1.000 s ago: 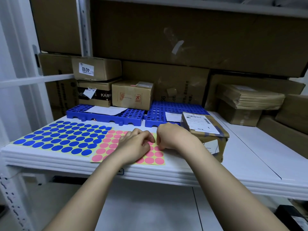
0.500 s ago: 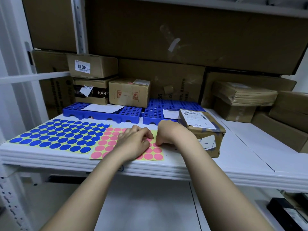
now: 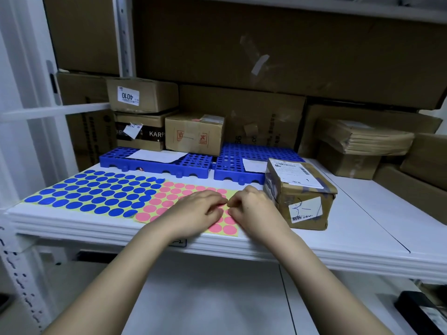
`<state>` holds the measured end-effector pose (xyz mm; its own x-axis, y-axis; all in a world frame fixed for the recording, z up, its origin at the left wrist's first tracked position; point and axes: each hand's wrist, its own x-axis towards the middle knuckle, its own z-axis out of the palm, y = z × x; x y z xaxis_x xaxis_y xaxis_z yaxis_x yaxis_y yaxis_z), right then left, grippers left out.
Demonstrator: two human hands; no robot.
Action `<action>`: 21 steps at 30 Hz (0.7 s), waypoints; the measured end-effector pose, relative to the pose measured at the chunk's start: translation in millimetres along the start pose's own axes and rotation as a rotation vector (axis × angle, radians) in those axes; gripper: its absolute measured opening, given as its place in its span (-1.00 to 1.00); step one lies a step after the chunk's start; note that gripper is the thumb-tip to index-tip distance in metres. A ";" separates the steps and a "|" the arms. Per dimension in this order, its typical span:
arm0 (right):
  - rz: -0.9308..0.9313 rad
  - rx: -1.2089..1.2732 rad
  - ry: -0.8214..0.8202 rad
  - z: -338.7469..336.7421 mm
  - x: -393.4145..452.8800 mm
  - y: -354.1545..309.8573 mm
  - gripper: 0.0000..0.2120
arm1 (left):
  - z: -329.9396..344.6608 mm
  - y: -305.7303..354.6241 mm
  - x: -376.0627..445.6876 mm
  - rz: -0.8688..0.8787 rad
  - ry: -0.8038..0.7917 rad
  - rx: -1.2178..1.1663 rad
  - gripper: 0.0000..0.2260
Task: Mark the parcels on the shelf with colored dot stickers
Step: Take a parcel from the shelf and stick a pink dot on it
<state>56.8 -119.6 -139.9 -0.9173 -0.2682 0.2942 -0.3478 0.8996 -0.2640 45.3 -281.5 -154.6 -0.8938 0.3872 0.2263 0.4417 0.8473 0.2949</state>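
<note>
Brown cardboard fills the back of the white shelf [image 3: 362, 228]: one very large carton [image 3: 290, 44] spans the top, with flatter cartons stacked beneath it and off to the right. Below, at the left rear, a box labelled 4010 [image 3: 142, 95] sits on a box with a dark band [image 3: 142, 134], and a small carton with red marks [image 3: 194, 134] stands just beside them. Two blue perforated plastic trays [image 3: 193, 163] lie side by side in front of these boxes, each with a white slip of paper on it.

Nearer the front edge, a taped parcel [image 3: 300, 194] with a white shipping label on top and a scribbled label on its front face rests on the shelf, just right of the hands. Left of it, a yellow sheet of blue dot stickers [image 3: 96, 194] lies flat, its right edge overlapping or touching a sheet of pink dot stickers [image 3: 174, 193].

Both hands rest on the pink sheet. The left hand [image 3: 193, 213] lies palm down with fingers curled, pressing the sheet. The right hand [image 3: 254, 209] is beside it, its knuckles close to the parcel's left side, fingertips drawn together against those of the left hand at the sheet; whether a dot is pinched between them I cannot tell, as the fingers hide that spot.
</note>
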 end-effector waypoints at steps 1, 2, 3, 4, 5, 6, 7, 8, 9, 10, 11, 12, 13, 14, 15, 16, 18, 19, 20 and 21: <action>0.016 0.066 -0.002 0.1 -0.5 0.9 -0.82 | -1.4 -2.0 -0.9 0.011 -0.004 -0.013 -0.65; 0.026 0.117 -0.004 0.1 -1.1 1.6 -0.85 | -2.7 -3.2 -2.1 0.017 -0.003 -0.033 -0.65; 0.031 0.148 0.000 0.0 -2.0 2.4 -0.87 | -3.5 -4.3 -3.1 0.020 0.000 -0.053 -0.66; 0.029 0.160 0.008 0.1 -2.7 3.3 -0.89 | -3.8 -4.7 -4.1 0.024 0.008 -0.064 -0.67; 0.026 0.164 0.017 -0.2 -3.6 3.9 -0.89 | -3.5 -4.6 -4.6 0.024 0.018 -0.066 -0.67; 0.021 0.168 0.026 0.0 -4.2 4.7 -0.89 | -2.8 -4.2 -5.4 0.021 0.028 -0.061 -0.67; 0.015 0.173 0.033 0.3 -4.6 5.3 -0.89 | -1.8 -3.9 -5.9 0.016 0.036 -0.055 -0.66; 0.010 0.175 0.038 0.9 -4.9 6.0 -0.89 | -1.3 -3.3 -6.3 0.014 0.042 -0.051 -0.66; 0.008 0.174 0.042 1.5 -5.2 6.5 -0.89 | -0.7 -2.9 -6.7 0.013 0.043 -0.051 -0.66; 0.007 0.173 0.044 2.5 -5.4 7.1 -0.89 | -0.5 -2.2 -7.1 0.014 0.044 -0.053 -0.66; 0.006 0.177 0.043 3.3 -5.4 7.5 -0.90 | -0.3 -2.3 -7.2 0.015 0.043 -0.056 -0.66; 0.008 0.185 0.037 4.1 -4.8 8.2 -0.91 | -0.2 -2.4 -7.2 0.018 0.045 -0.056 -0.66; 0.012 0.195 0.030 4.4 -4.2 8.5 -0.92 | -0.4 -2.4 -7.5 0.017 0.045 -0.054 -0.66; 0.017 0.203 0.022 4.4 -3.3 8.9 -0.92 | -0.9 -2.3 -8.0 0.015 0.045 -0.054 -0.66; 0.022 0.211 0.015 4.0 -2.4 9.2 -0.93 | -1.4 -1.7 -8.7 0.012 0.043 -0.056 -0.66; 0.024 0.217 0.007 4.0 -2.0 9.8 -0.93 | -2.4 -0.1 -9.9 0.011 0.042 -0.059 -0.65; 0.004 0.206 -0.005 4.0 -3.7 10.4 -0.86 | -4.5 4.9 -13.8 -0.002 0.043 -0.066 -0.64; -0.020 0.179 -0.005 4.1 -5.8 10.0 -0.80 | -5.1 7.7 -16.3 -0.011 0.047 -0.065 -0.63; -0.054 0.140 0.005 4.4 -8.4 9.7 -0.76 | -5.1 10.8 -18.6 -0.013 0.059 -0.060 -0.64; -0.091 0.101 0.021 5.4 -11.6 9.7 -0.75 | -4.2 13.8 -21.3 -0.011 0.076 -0.055 -0.64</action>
<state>63.0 -109.6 -150.8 -0.8771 -0.3387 0.3406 -0.4482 0.8321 -0.3266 70.8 -279.6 -151.4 -0.8910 0.3475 0.2922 0.4375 0.8292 0.3479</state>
